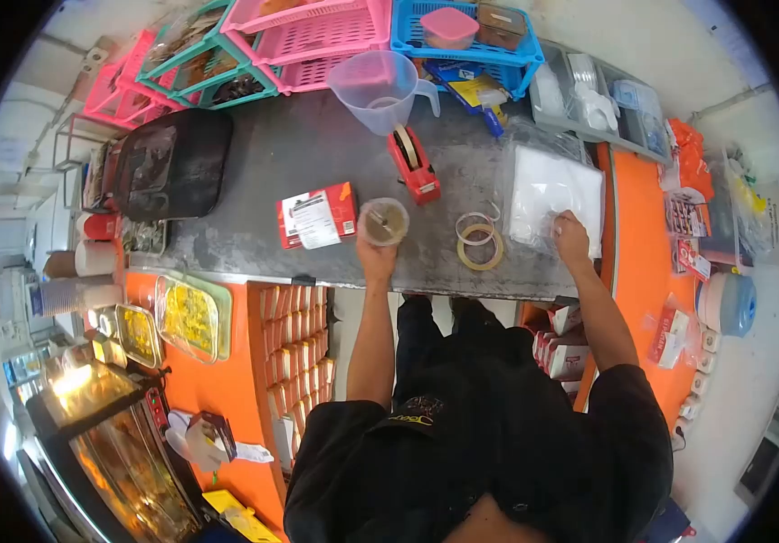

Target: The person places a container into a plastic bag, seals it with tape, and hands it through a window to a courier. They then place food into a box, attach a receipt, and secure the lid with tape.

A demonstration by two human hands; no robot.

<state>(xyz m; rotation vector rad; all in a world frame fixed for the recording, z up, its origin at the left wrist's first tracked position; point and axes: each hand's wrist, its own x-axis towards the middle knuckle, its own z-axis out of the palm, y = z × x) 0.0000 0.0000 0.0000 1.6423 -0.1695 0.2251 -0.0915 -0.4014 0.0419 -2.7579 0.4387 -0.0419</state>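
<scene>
My left hand (377,260) is wrapped round a clear round tub (385,223) with something brownish inside, held over the dark counter's front part. To its left lies a red box with a white label (319,217). My right hand (571,237) rests at the white sheets in clear plastic (545,195), its fingers pressed together; what they hold, if anything, is too small to tell. Between the hands are a yellowish tape roll (480,256) and a pale ring (474,229) overlapping it. A red tape dispenser (415,167) stands behind the tub.
At the back are a clear jug (379,93), pink baskets (317,38), a blue basket (509,60) and a grey cutlery tray (545,116). A black container (175,163) sits at the left. Trays of yellow food (189,315) lie on the orange counter (218,386).
</scene>
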